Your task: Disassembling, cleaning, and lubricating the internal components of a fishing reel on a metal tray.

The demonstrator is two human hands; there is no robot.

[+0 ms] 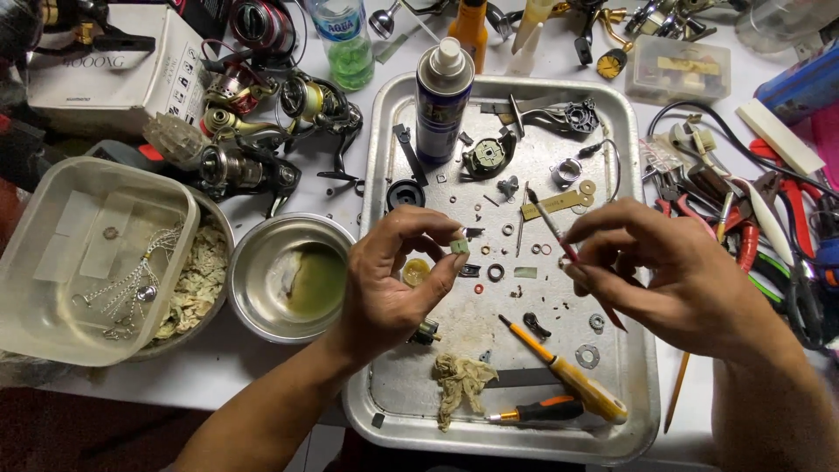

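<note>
Two bare hands hover over the rectangular metal tray (384,411), above a crumpled rag (459,385) and a yellow-handled screwdriver (568,371) near its front edge. Left hand (393,284) pinches a small pale green part (459,247) between thumb and fingers above the tray's middle. Right hand (677,275) grips a thin red-handled brush (564,245). A blue spray can (441,100) stands at the tray's far edge.

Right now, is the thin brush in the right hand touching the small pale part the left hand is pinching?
Apart. The head view shows tray between the brush tip and the small pale part.
</note>
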